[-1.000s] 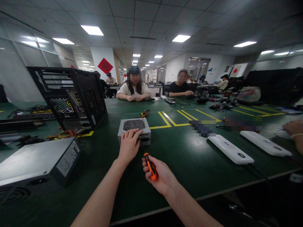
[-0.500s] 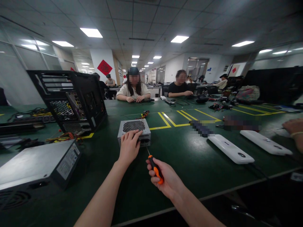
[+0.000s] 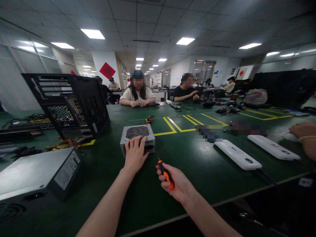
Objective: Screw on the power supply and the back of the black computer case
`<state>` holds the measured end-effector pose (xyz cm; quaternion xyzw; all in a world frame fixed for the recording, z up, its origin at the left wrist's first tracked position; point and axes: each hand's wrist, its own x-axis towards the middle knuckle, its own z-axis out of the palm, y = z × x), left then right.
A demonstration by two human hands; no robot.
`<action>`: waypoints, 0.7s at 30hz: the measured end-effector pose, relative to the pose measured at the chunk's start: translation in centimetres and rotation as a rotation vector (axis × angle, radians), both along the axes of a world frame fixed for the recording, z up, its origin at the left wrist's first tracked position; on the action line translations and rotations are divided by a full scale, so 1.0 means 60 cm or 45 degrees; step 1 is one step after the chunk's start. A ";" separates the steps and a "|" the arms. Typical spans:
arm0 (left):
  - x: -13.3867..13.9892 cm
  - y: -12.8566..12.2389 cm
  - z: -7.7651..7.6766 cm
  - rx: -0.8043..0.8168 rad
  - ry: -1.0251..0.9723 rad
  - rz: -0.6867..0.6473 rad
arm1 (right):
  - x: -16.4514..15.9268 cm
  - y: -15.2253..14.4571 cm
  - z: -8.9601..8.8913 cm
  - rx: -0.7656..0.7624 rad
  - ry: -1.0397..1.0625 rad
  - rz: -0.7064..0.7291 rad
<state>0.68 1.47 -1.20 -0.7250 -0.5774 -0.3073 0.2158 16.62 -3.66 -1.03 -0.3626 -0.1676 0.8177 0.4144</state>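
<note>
A grey metal computer power supply (image 3: 151, 132) with a honeycomb grille on top sits on the green table. My left hand (image 3: 135, 149) grips it over its near edge, fingers bent over the top and thumb by the front socket. In my right hand (image 3: 176, 179) is an orange-and-black screwdriver (image 3: 166, 175), its thin shaft slanting up and left. The tip is at the right end of the power supply's near face; whether it sits in a screw is too small to tell.
To the left are an open black computer case (image 3: 95, 102) and a larger power supply (image 3: 37, 171). White oblong devices (image 3: 237, 154) lie on the right, near another person's hand (image 3: 304, 133). Two people sit across the table (image 3: 187, 148). A cable bundle (image 3: 149, 119) lies behind the small power supply.
My right hand and the screwdriver handle have shifted slightly right and up, tilting the shaft more. My left fingers have drawn back toward the power supply's near edge. The view has turned slightly.
</note>
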 end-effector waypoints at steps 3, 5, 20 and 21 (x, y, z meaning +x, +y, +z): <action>0.008 0.003 -0.003 0.019 0.001 0.063 | 0.000 0.002 -0.001 0.002 -0.019 0.001; 0.008 0.004 -0.005 0.022 0.010 0.067 | 0.000 0.003 0.000 0.008 -0.039 -0.001; 0.005 0.007 -0.007 0.053 0.000 0.048 | 0.011 -0.022 -0.025 1.372 -1.537 -0.400; 0.005 0.006 -0.007 0.054 -0.002 0.046 | 0.011 -0.025 -0.025 1.449 -1.608 -0.410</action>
